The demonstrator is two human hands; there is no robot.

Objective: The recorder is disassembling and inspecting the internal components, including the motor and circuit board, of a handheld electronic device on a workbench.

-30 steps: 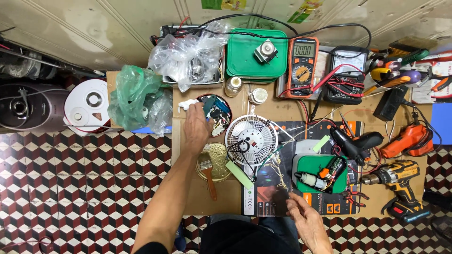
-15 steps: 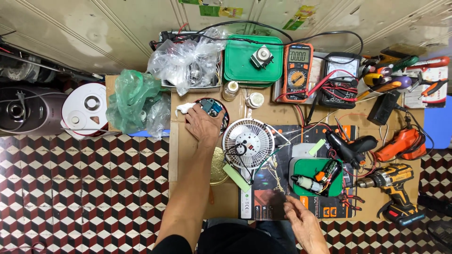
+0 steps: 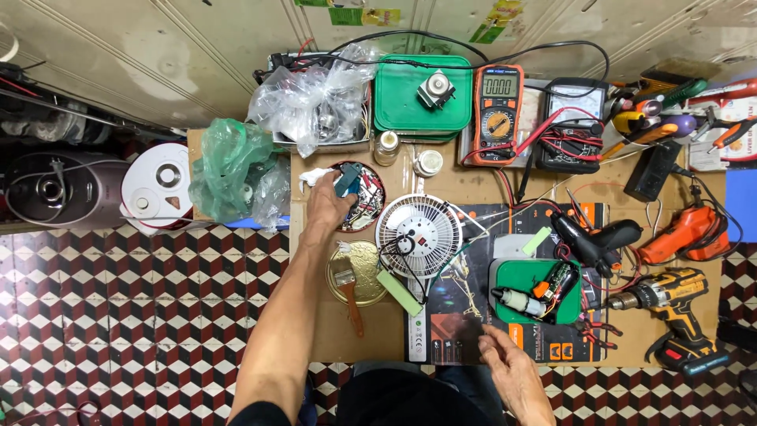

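round parts dish under left hand

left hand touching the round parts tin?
Touching. In the head view the left hand lies over the round parts tin's left rim, fingers reaching inside among the parts with no visible gap.

Bare cardboard near front edge; fan, wires crowd centre.

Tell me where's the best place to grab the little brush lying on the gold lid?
Probably by the reddish-brown handle of the brush. It sticks out past the near edge of the gold lid, toward the person, so coming from that near side with a grip across the handle looks easiest. The bristle end lies on the lid, and the left hand is farther away, at the round parts dish.
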